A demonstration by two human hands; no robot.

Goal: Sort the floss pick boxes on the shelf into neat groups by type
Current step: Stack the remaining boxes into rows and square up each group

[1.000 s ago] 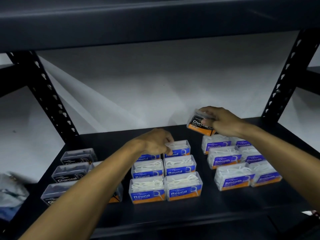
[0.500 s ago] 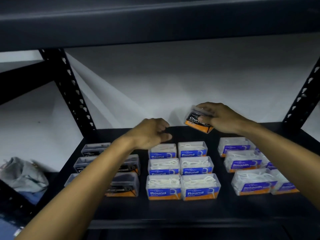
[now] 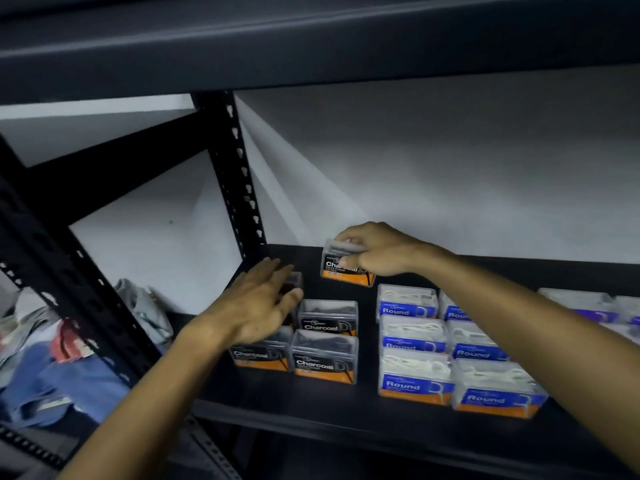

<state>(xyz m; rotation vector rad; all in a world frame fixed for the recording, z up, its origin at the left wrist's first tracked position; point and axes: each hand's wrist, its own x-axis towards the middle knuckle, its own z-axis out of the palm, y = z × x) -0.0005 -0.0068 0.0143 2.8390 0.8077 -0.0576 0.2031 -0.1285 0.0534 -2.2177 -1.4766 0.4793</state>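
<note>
We see a black shelf (image 3: 311, 410) with a black post (image 3: 239, 174) punched with a row of pale keyhole slots, against a white wall (image 3: 450, 161). The charcoal boxes (image 3: 327, 358) are clear with dark contents, a black label in white lettering and an orange strip below. The round boxes (image 3: 415, 381) are clear with white picks, a blue label in white lettering and an orange base. At far right, blurred boxes (image 3: 588, 306) show purple-blue labels. At left we see blue cloth (image 3: 69, 386) and a red and white patch (image 3: 69, 341).
</note>
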